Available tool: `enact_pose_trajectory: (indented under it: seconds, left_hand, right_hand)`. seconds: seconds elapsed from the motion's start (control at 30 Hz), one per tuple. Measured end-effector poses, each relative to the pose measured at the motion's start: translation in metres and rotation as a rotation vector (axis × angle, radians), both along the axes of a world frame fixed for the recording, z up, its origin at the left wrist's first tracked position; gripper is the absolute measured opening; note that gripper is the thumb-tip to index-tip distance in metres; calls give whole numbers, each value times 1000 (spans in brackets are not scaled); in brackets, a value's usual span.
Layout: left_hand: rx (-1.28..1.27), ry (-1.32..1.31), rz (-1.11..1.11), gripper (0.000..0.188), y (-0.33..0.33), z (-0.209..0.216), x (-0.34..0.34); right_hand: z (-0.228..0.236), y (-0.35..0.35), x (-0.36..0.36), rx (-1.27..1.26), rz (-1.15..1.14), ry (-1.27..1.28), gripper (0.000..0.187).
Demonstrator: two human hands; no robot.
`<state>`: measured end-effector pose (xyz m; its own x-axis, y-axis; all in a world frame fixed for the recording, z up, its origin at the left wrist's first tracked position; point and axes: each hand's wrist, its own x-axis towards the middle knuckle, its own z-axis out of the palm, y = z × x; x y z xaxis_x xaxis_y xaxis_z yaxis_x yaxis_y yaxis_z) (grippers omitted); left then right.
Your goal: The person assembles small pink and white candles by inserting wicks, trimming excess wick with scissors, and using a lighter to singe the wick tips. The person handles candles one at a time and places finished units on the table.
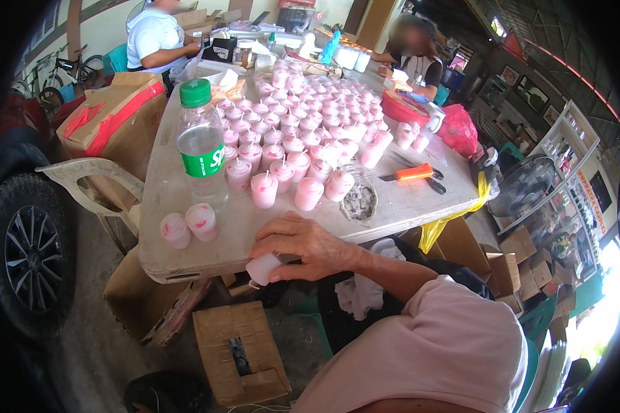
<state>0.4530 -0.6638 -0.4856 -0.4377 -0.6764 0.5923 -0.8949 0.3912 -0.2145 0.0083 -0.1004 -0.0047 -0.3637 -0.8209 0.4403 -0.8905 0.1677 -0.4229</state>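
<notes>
My right hand [303, 248], its arm in a pale pink sleeve, is closed around a small pale pink candle [263, 268] at the table's near edge. The candle is tilted and partly hidden by my fingers. My left hand is out of view. To the left of my hand, two pink candles with red marks on top [189, 226] stand side by side. Beyond them a large group of pink candles [289, 127], many with white wicks sticking up, covers the middle of the table. A clear plastic bottle with a green cap [200, 138] stands beside the group.
Orange-handled cutting tools [417, 173] and a dark, crusted patch [359, 202] are on the white table [186, 258]. A plastic chair [96, 168] and cardboard boxes [241, 354] stand around it. Two people [157, 45] sit at the far side.
</notes>
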Motion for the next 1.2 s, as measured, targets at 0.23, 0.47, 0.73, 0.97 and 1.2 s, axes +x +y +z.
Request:
enact_pose_trajectory:
  seconds: [0.23,0.47,0.73,0.97,1.2]
  left_hand:
    - [353,217,297,47,18,31,-18]
    - [237,134,250,47,-14,2,-2]
    - [397,188,380,41,-11,25,-16]
    - [402,254,374,33,-13,25,-20]
    - [427,241,423,31,-10,29,-23]
  right_hand:
    - [-1,0,0,0,-3,-6,37]
    - [-1,-1,0,-7,-6,6,39]
    - [1,-1,0,-2,-9,14,42]
    - [2,-1,1,15,-19,0,37]
    - [3,-1,2,21,-20,13,37]
